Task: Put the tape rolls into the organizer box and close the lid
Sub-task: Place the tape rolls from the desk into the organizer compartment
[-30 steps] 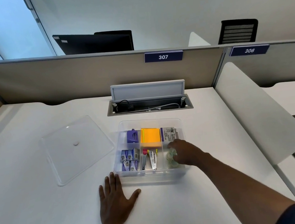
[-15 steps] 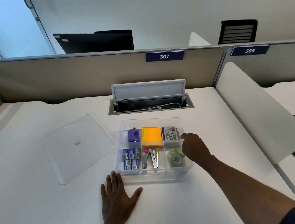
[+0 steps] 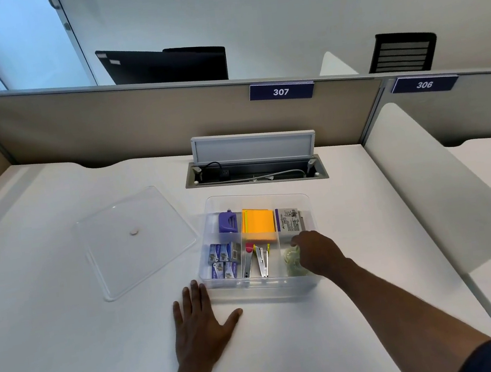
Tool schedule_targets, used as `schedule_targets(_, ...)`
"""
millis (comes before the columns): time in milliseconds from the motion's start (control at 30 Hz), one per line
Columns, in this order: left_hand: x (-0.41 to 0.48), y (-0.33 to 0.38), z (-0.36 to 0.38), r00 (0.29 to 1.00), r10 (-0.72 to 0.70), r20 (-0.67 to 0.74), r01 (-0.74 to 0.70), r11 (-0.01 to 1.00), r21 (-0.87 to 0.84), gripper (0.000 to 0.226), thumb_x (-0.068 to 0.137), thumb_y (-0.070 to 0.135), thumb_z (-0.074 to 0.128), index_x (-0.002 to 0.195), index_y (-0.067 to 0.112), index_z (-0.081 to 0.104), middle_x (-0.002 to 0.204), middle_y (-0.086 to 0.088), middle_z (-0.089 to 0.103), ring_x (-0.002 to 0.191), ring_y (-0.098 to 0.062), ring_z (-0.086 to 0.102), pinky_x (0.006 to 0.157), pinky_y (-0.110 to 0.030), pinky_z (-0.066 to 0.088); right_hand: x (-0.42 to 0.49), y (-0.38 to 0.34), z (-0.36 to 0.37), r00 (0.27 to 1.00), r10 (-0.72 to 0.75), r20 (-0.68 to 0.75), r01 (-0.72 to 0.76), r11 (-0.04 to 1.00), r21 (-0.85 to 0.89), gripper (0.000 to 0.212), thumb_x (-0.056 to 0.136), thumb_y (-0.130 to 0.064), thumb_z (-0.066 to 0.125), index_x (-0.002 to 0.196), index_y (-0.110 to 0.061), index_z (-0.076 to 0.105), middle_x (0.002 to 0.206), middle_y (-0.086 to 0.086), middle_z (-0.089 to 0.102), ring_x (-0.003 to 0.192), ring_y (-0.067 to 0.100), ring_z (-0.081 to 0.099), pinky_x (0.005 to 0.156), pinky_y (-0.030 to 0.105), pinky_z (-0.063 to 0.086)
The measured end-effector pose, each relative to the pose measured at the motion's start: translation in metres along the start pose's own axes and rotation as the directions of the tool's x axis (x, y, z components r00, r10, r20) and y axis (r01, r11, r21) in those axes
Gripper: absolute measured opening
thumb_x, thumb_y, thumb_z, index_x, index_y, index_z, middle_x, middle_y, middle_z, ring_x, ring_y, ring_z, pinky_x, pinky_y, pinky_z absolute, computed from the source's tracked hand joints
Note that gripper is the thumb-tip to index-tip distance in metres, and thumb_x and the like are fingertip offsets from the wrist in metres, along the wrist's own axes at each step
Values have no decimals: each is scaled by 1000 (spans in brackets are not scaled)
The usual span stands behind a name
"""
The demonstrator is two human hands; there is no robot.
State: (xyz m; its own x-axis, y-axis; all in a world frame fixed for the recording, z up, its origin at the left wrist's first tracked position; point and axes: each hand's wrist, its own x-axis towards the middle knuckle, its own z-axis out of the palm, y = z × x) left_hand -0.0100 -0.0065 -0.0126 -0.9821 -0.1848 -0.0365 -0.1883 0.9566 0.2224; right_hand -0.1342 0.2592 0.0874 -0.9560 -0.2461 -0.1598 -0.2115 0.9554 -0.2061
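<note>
The clear organizer box [image 3: 260, 290] stands open on the white desk, divided into several compartments. Pale translucent tape rolls [image 3: 291, 262] lie in its near right compartment. My right hand [image 3: 317, 252] reaches into that compartment from the right, its fingers curled down onto the top tape roll and partly hiding the rolls. The clear lid [image 3: 136, 239] lies flat on the desk, left of the box and apart from it. Beside the box's near left corner, my left hand [image 3: 201, 324] rests palm down on the desk with its fingers spread.
The other compartments hold a purple sharpener [image 3: 227, 222], orange sticky notes [image 3: 258, 224], a printed packet [image 3: 290, 219], staple boxes [image 3: 224, 261] and metal tools [image 3: 259, 261]. An open cable tray [image 3: 255, 175] sits behind the box. A white curved divider [image 3: 429, 181] borders the desk on the right.
My right hand had drawn back to the box's right rim, leaving the tape rolls in the compartment. It has now come back down onto them. My left hand has stayed put.
</note>
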Motion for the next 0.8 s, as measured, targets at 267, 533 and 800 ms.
schedule_targets(267, 0, -1, 0, 1000, 4, -12, -5, 1000, -13, 110, 73, 86, 22, 149, 8, 17, 159, -11, 17, 147, -28, 14, 119, -48, 8, 3, -4, -1, 999, 28, -46, -32, 996, -88, 36, 84, -12, 49, 118, -14, 59, 116, 9, 63, 109, 28, 57, 91, 41, 53)
schedule_targets(533, 2, -2, 4, 1000, -1, 8, 1, 1000, -5, 110, 73, 88, 20, 149, 8, 16, 159, -10, 17, 147, -27, 12, 119, -48, 8, 3, -8, 6, 994, -89, 65, 99, 979, -175, 35, 87, -12, 46, 118, -14, 62, 121, 9, 63, 111, 31, 53, 94, 41, 49)
schedule_targets(800, 2, -4, 7, 1000, 3, 4, -3, 1000, -13, 111, 73, 88, 20, 150, 9, 13, 159, -10, 16, 147, -27, 12, 119, -48, 7, 8, -10, 9, 984, -107, 140, 138, 963, -232, 40, 85, -15, 46, 123, -17, 57, 129, 4, 62, 116, 31, 49, 97, 42, 46)
